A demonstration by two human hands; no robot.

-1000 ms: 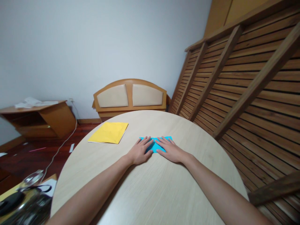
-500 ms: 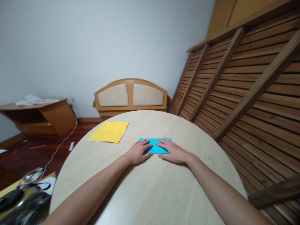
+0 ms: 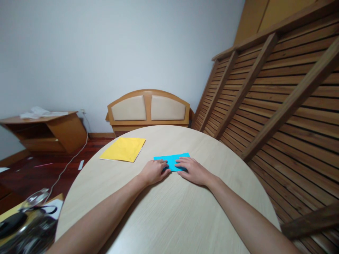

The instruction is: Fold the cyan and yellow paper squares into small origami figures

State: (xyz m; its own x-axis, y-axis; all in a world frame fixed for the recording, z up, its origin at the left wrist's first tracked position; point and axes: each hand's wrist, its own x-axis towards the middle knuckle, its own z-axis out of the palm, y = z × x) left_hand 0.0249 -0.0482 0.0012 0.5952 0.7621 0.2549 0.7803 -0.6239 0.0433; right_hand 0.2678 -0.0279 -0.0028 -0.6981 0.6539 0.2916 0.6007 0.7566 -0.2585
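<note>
A sheet of blue paper [image 3: 172, 158], folded into a flat strip, lies slightly tilted on the round table's pale top. My left hand [image 3: 155, 171] rests over its lower left part, the fingers lightly bent on the paper and the thumb along the near edge. Over the right part lies my right hand [image 3: 194, 170], fingers apart and pressed down on the paper. Neither hand is closed around it. To the left, apart from both hands, sits a stack of yellow paper [image 3: 123, 149] with a white edge showing beneath.
The round table [image 3: 169, 211] reaches toward a wooden headboard [image 3: 148, 121] by the wall. Wooden slats [image 3: 254, 102] lean along the right side. At the far left stands a low cabinet [image 3: 60, 130] with white papers; a cable [image 3: 70, 162] crosses the floor. Bags and clutter [image 3: 29, 225] lie lower left.
The blue paper has shifted slightly left and turned so that its right end sits farther up. My fingers have drawn back toward me and bent a little more, uncovering its far edge.
</note>
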